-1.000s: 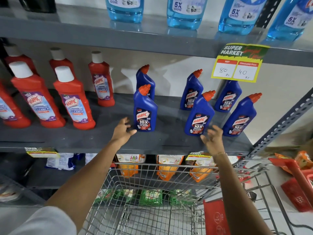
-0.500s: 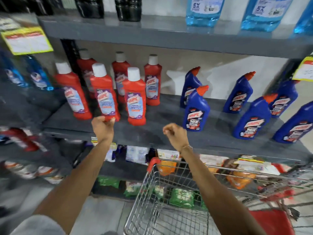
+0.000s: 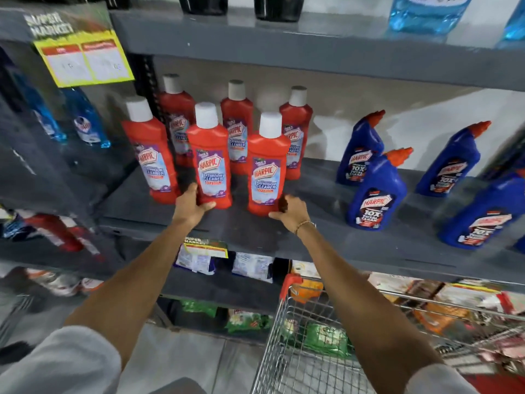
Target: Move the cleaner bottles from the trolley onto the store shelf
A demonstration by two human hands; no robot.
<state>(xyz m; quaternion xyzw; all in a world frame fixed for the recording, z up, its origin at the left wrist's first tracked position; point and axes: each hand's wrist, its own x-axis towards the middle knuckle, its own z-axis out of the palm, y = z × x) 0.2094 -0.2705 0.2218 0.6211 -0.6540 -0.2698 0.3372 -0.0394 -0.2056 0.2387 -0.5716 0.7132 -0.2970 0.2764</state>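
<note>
Several red Harpic bathroom cleaner bottles with white caps stand on the grey middle shelf (image 3: 255,234). My left hand (image 3: 190,206) grips the base of the front middle red bottle (image 3: 210,163). My right hand (image 3: 289,211) holds the base of the front right red bottle (image 3: 267,169). Both bottles stand upright on the shelf. Several blue Harpic toilet cleaner bottles (image 3: 375,191) with orange spouts stand to the right on the same shelf. The wire trolley (image 3: 287,331) sits at the lower right; no bottles show in its visible part.
An upper shelf (image 3: 284,46) carries light blue and dark bottles. A yellow price tag (image 3: 85,61) hangs at the upper left. Packets fill the lower shelves (image 3: 252,268). A neighbouring rack with blue bottles (image 3: 85,120) stands at the left.
The view has swung left from the blue bottles to the red ones. Both hands moved from the shelf edge onto the bases of two front red bottles.
</note>
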